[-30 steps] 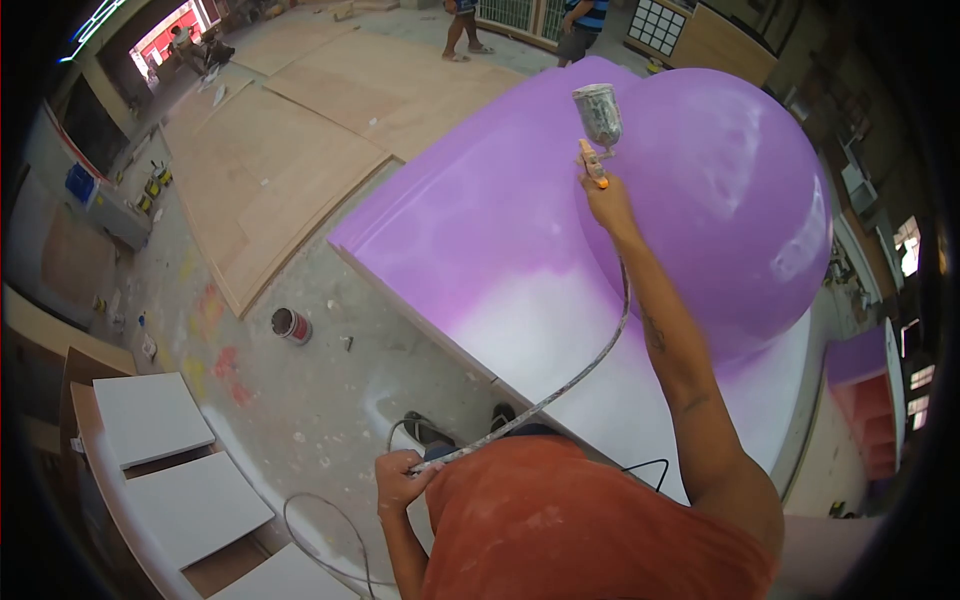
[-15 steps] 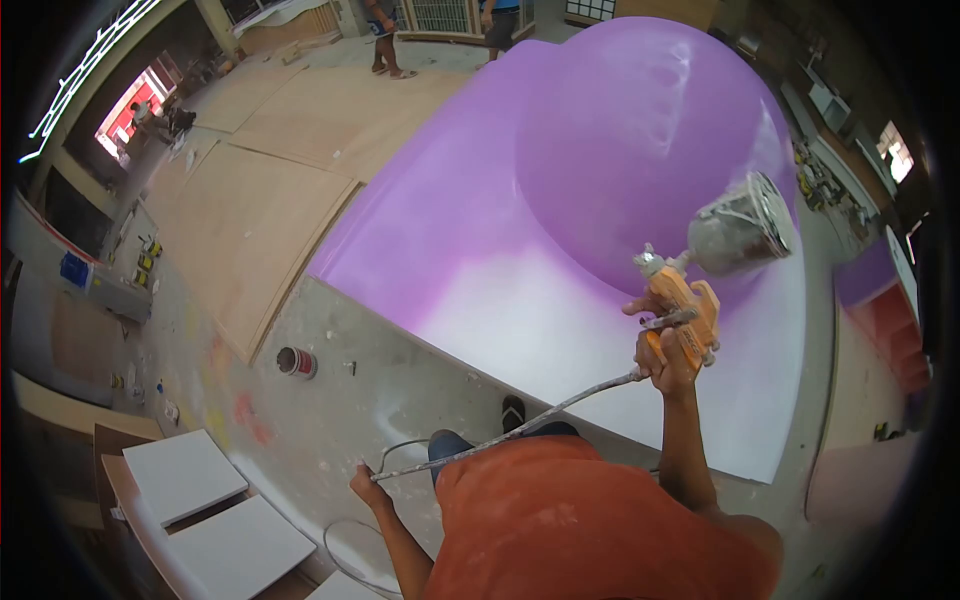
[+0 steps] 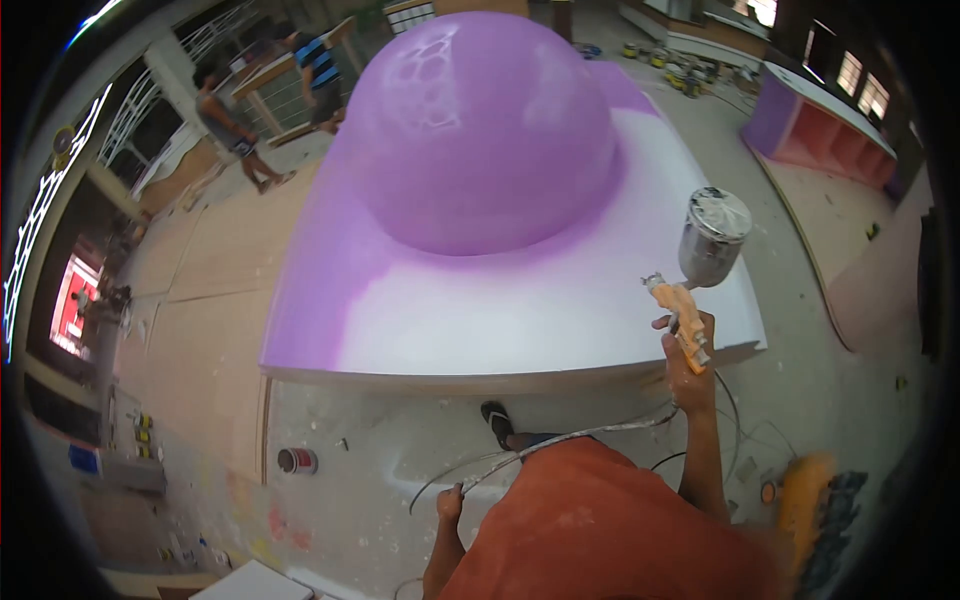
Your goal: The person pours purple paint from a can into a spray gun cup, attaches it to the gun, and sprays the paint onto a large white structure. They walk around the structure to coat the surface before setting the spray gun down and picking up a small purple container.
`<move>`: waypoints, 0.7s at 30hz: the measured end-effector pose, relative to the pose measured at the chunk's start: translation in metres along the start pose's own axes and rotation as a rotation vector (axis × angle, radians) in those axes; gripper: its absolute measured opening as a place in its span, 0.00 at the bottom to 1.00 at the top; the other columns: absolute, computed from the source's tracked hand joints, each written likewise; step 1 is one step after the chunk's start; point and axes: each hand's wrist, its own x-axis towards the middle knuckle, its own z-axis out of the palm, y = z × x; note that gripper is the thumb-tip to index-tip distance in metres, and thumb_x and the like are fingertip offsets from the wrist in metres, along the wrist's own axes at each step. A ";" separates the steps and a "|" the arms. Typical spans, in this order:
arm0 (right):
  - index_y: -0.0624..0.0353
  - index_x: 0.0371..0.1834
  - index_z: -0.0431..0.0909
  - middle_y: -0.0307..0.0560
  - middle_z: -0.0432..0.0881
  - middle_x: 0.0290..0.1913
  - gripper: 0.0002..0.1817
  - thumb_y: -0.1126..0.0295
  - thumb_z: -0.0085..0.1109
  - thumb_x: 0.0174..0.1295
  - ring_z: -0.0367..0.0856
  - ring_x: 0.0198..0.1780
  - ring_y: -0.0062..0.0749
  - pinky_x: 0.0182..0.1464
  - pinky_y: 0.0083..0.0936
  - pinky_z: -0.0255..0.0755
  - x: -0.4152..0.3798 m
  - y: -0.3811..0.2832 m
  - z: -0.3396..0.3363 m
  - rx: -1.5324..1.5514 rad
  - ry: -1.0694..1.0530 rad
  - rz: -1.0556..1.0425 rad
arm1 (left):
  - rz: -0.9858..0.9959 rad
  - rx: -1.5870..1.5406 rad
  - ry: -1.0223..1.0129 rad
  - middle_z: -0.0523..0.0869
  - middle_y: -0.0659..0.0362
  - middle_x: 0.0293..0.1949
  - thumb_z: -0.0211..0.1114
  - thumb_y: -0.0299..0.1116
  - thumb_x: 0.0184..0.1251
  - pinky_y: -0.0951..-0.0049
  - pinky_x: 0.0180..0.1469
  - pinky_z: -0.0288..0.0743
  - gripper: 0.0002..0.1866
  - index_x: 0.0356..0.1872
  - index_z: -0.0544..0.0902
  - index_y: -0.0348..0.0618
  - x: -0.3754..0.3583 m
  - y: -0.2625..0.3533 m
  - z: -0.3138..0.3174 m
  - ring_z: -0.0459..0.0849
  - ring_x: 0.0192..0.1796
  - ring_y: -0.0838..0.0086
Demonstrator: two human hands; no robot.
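Right of centre: right hand (image 3: 686, 362) wrapped shut around orange spray gun (image 3: 680, 318), metal cup (image 3: 713, 236) on top. Likely top-heavy, rigid, best taken by the handle. Lower centre: left hand (image 3: 451, 500) closed on limp, springy hose (image 3: 570, 437).

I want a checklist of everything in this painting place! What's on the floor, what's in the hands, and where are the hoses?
Surface: concrete floor, paint-stained.
Job's things: spray gun with metal cup; purple dome on a white base, partly purple.
Clutter: paint can on floor.
Grippers: right hand grips spray gun; left hand holds hose.
Cables: hose runs between both hands; loose loops on floor.
Surroundings: two people standing far off.
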 end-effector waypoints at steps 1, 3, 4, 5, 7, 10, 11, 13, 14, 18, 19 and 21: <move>0.58 0.49 0.66 0.44 0.82 0.49 0.09 0.73 0.55 0.71 0.76 0.49 0.21 0.53 0.22 0.70 -0.007 -0.002 -0.020 -0.020 -0.014 0.056 | 0.020 -0.081 0.018 0.81 0.49 0.21 0.59 0.52 0.66 0.58 0.35 0.68 0.28 0.23 0.84 0.31 -0.012 0.005 0.015 0.78 0.26 0.60; 0.59 0.49 0.67 0.45 0.82 0.50 0.09 0.73 0.56 0.72 0.77 0.49 0.22 0.53 0.23 0.71 -0.020 0.003 -0.057 -0.103 -0.011 0.045 | 0.063 -0.226 0.071 0.75 0.56 0.15 0.60 0.48 0.67 0.62 0.27 0.61 0.27 0.18 0.79 0.31 -0.047 0.005 0.053 0.69 0.20 0.71; 0.59 0.50 0.67 0.45 0.82 0.51 0.10 0.73 0.56 0.72 0.77 0.49 0.23 0.53 0.24 0.71 -0.017 0.005 -0.070 -0.152 -0.034 0.014 | 0.079 -0.232 0.060 0.75 0.56 0.15 0.60 0.48 0.67 0.62 0.27 0.61 0.27 0.18 0.79 0.31 -0.063 0.010 0.071 0.69 0.20 0.71; 0.59 0.52 0.68 0.45 0.82 0.52 0.11 0.72 0.56 0.72 0.78 0.50 0.25 0.56 0.27 0.71 -0.018 0.005 -0.082 -0.150 -0.038 -0.008 | 0.042 -0.249 0.037 0.76 0.54 0.16 0.59 0.48 0.68 0.60 0.30 0.64 0.27 0.19 0.80 0.30 -0.080 0.006 0.088 0.71 0.21 0.68; 0.60 0.53 0.69 0.45 0.83 0.52 0.12 0.72 0.57 0.72 0.78 0.48 0.22 0.52 0.24 0.72 -0.011 0.004 -0.065 -0.153 -0.033 -0.074 | 0.121 -0.191 0.052 0.78 0.53 0.16 0.58 0.47 0.69 0.58 0.31 0.65 0.28 0.19 0.80 0.29 -0.090 -0.011 0.103 0.72 0.21 0.66; 0.60 0.56 0.70 0.44 0.83 0.52 0.14 0.71 0.58 0.71 0.77 0.41 0.16 0.41 0.17 0.71 -0.019 -0.004 -0.074 -0.084 -0.010 0.042 | -0.055 -0.222 -0.059 0.77 0.54 0.15 0.59 0.45 0.70 0.59 0.30 0.64 0.27 0.17 0.79 0.30 -0.121 -0.019 0.114 0.72 0.21 0.67; 0.60 0.56 0.70 0.43 0.82 0.52 0.14 0.71 0.59 0.71 0.76 0.35 0.13 0.33 0.13 0.69 -0.018 -0.007 -0.076 -0.009 0.003 0.186 | -0.031 -0.205 -0.047 0.77 0.54 0.15 0.59 0.45 0.70 0.59 0.30 0.64 0.27 0.17 0.79 0.30 -0.120 -0.017 0.116 0.72 0.21 0.67; 0.60 0.56 0.71 0.41 0.82 0.48 0.15 0.70 0.60 0.70 0.72 0.29 0.11 0.27 0.12 0.64 -0.016 -0.014 -0.084 0.011 0.017 0.154 | 0.020 -0.177 -0.019 0.77 0.54 0.16 0.59 0.45 0.70 0.59 0.30 0.64 0.27 0.17 0.79 0.30 -0.121 -0.009 0.123 0.72 0.21 0.67; 0.60 0.56 0.72 0.39 0.82 0.44 0.16 0.69 0.62 0.70 0.68 0.23 0.09 0.21 0.11 0.59 -0.017 -0.014 -0.089 0.031 0.028 0.134 | 0.040 -0.160 -0.005 0.77 0.54 0.16 0.59 0.45 0.70 0.59 0.30 0.64 0.27 0.17 0.79 0.30 -0.121 -0.014 0.127 0.72 0.21 0.67; 0.60 0.57 0.73 0.34 0.78 0.32 0.18 0.66 0.66 0.68 0.63 0.17 0.10 0.18 0.14 0.58 -0.018 0.015 -0.107 0.023 0.042 0.215 | 0.100 -0.082 0.046 0.77 0.54 0.16 0.59 0.45 0.69 0.59 0.30 0.64 0.26 0.18 0.79 0.31 -0.125 -0.040 0.127 0.72 0.22 0.67; 0.60 0.57 0.74 0.32 0.76 0.29 0.19 0.65 0.67 0.68 0.62 0.16 0.10 0.17 0.14 0.58 -0.017 0.021 -0.108 0.041 0.063 0.184 | 0.103 -0.084 0.047 0.77 0.54 0.16 0.59 0.45 0.69 0.59 0.30 0.64 0.26 0.18 0.79 0.31 -0.118 -0.042 0.125 0.72 0.22 0.67; 0.60 0.56 0.74 0.31 0.74 0.25 0.20 0.64 0.69 0.67 0.61 0.16 0.10 0.17 0.14 0.58 -0.015 0.033 -0.113 0.058 0.087 0.150 | 0.079 -0.104 -0.019 0.77 0.54 0.17 0.60 0.47 0.68 0.60 0.31 0.65 0.26 0.19 0.79 0.31 -0.102 -0.040 0.116 0.73 0.23 0.67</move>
